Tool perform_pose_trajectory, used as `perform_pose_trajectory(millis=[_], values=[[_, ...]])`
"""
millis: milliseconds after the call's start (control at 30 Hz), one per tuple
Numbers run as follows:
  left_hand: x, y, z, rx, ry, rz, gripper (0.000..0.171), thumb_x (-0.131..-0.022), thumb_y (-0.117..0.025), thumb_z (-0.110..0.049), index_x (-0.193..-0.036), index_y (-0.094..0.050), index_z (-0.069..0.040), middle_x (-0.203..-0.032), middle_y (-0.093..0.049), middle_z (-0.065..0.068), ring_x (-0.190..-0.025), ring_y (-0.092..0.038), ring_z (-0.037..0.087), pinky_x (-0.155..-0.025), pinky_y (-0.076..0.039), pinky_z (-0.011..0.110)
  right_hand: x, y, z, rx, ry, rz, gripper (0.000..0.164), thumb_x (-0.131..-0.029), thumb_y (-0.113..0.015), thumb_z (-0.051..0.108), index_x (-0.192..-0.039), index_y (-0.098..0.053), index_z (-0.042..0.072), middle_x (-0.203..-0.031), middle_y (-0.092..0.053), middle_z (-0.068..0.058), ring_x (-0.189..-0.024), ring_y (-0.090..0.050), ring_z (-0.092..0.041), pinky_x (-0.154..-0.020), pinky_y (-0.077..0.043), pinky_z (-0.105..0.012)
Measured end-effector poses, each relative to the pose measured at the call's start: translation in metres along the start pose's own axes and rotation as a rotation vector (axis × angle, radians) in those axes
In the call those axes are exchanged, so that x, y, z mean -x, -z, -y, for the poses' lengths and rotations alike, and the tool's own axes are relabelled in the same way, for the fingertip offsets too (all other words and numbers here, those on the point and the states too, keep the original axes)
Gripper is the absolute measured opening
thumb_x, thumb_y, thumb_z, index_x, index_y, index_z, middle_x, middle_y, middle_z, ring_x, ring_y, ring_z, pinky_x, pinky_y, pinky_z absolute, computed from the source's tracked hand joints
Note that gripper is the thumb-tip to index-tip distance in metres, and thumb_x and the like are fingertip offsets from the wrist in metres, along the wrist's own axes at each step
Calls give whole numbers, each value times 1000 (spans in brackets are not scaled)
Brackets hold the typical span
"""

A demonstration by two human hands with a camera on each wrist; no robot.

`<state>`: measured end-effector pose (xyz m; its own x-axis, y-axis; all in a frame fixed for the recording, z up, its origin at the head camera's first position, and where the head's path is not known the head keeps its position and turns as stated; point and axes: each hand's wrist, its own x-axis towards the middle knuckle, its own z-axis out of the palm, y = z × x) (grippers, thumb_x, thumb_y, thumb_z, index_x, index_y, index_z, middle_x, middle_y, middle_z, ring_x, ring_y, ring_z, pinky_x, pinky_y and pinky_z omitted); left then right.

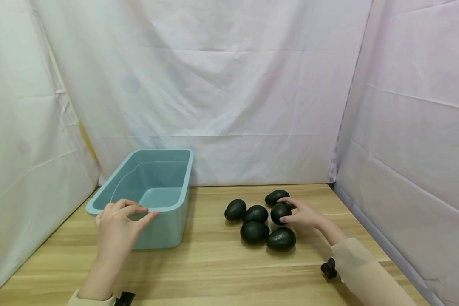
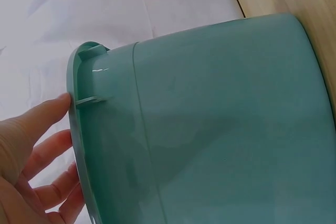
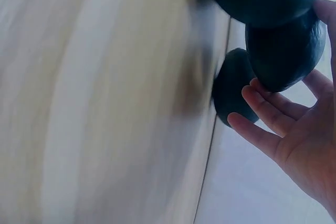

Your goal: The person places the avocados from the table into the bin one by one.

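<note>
My right hand (image 1: pixel 300 212) has its thumb and fingers around a dark green avocado (image 1: pixel 280 213) at the right of a cluster. In the right wrist view, fingertips touch the lower side of that avocado (image 3: pixel 283 51), and another avocado (image 3: pixel 233 85) shows behind the fingers. The rest of the cluster, several dark avocados (image 1: pixel 254 232), lies close by on the table. Over the near rim of a blue-green plastic bin (image 1: pixel 158 229) is my left hand (image 1: pixel 116 225), thumb and fingers apart. The left wrist view shows its fingertips right at the bin's rim (image 2: pixel 79 145).
The bin stands at the left of a wooden table (image 1: pixel 214 272), its inner floor visible. White cloth (image 1: pixel 229 93) hangs behind the table and along both sides. A small black device (image 1: pixel 329 268) is at the right sleeve's cuff.
</note>
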<state>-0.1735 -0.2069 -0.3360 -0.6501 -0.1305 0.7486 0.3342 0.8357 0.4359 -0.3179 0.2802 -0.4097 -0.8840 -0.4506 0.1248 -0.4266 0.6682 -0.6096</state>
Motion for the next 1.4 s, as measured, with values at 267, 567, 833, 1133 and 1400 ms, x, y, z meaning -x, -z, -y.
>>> perform_pose_trajectory(millis=[267, 567, 833, 1133, 1400], values=[[-3, 2, -3, -13, 5, 20, 25, -62, -90, -20, -73, -74, -4, -83, -65, 7, -81, -49, 28, -81, -29, 62, 3, 10, 10, -18, 18, -21, 62, -83, -74, 34, -135, -50, 9, -109, -60, -8, -111, -52, -35, -82, -48, -44], [-7, 8, -5, -48, 42, 60, 24, -64, -89, -22, -74, -74, -6, -84, -65, 7, -79, -48, 28, -77, -30, 60, 1, 19, 27, -82, 46, -64, 60, -86, -74, 28, -137, -49, 8, -115, -58, -12, -113, -51, -35, -87, -48, -50], [-6, 5, -4, -43, 40, 63, 24, -63, -89, -22, -74, -74, -6, -84, -65, 6, -77, -46, 26, -76, -30, 59, 1, 20, 42, -87, 47, -111, 60, -83, -76, 27, -136, -51, 11, -106, -61, -7, -106, -55, -34, -91, -45, -52], [-6, 4, 0, -43, 33, 43, 25, -63, -90, -23, -73, -74, -6, -83, -65, 6, -78, -48, 27, -76, -30, 59, -3, 21, 61, -87, 32, -129, 60, -87, -73, 19, -139, -46, 9, -113, -60, -13, -114, -53, -40, -90, -43, -55], [-6, 6, 1, -30, 24, 25, 24, -62, -90, -21, -72, -74, -6, -82, -65, 6, -76, -47, 27, -75, -30, 58, -13, 22, 82, -90, 54, -124, 61, -86, -73, 27, -140, -47, 16, -120, -58, -12, -111, -55, -33, -86, -46, -49]])
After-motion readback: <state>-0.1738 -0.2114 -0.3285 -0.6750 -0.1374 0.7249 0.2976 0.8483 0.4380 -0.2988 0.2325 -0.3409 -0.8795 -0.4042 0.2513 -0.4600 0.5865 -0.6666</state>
